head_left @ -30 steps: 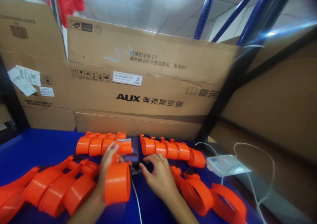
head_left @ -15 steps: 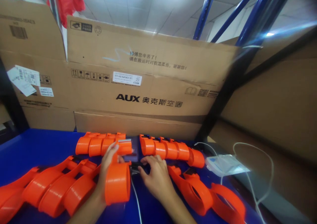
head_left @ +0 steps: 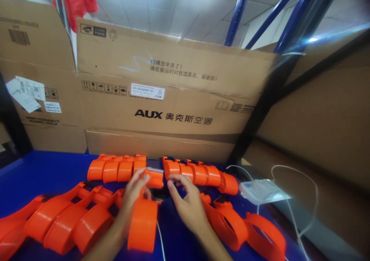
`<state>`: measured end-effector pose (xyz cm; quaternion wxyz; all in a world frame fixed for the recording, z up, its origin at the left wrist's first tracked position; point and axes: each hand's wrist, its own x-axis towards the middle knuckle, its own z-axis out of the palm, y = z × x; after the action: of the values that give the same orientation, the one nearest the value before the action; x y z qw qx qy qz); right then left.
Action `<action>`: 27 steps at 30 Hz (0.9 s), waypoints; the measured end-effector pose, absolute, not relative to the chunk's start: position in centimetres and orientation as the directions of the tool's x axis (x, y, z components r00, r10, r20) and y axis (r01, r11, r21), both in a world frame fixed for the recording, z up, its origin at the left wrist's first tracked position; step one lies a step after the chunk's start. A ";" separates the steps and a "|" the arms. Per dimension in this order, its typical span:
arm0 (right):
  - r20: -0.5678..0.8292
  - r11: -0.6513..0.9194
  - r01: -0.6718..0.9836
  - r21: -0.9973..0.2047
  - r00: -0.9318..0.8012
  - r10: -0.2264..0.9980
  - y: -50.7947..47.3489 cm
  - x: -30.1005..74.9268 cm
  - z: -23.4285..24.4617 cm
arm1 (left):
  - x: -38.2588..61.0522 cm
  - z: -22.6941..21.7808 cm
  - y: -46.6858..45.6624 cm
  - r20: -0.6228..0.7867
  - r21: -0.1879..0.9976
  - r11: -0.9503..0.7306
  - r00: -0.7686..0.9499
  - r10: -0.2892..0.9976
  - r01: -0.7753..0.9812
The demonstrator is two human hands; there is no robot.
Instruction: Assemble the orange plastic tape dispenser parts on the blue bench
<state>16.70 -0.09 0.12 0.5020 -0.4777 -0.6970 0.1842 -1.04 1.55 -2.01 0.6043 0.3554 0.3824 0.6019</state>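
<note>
My left hand [head_left: 135,189] is closed around an orange plastic piece [head_left: 143,226] with a wide rounded band hanging at its lower end. The upper end of this piece, with a pale strip along its top, points toward my right hand. Just right of it, my right hand [head_left: 186,199] has its thumb and fingers apart and curved, with nothing visible in them. Below the upper end, a small dark object [head_left: 158,193] lies between the hands, partly hidden; I cannot make out its kind. A white cable [head_left: 161,240] runs toward me from there.
Matching orange pieces lie in rows on the blue surface [head_left: 58,164]: back left [head_left: 111,171], back right [head_left: 199,174], front left [head_left: 62,222] and front right [head_left: 231,224]. A dark flat device [head_left: 153,163] sits behind my hands. A clear plastic box [head_left: 264,191] with white cables is at right. Cardboard [head_left: 115,111] stands behind.
My left hand has moved right with the orange piece, whose band now sits lower. My right hand has shifted slightly right, its fingers now away from the small dark object.
</note>
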 end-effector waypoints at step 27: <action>0.403 0.403 0.007 -0.915 -0.002 0.915 0.0 17.2 0.5 | -0.2 -1.4 -1.3 0.132 0.949 -0.093 0.113 0.985 -0.300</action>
<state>17.17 0.04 0.46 0.5904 -0.3879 -0.5942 0.3845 -0.19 -1.29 -1.39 0.5713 0.4798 0.3566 0.5624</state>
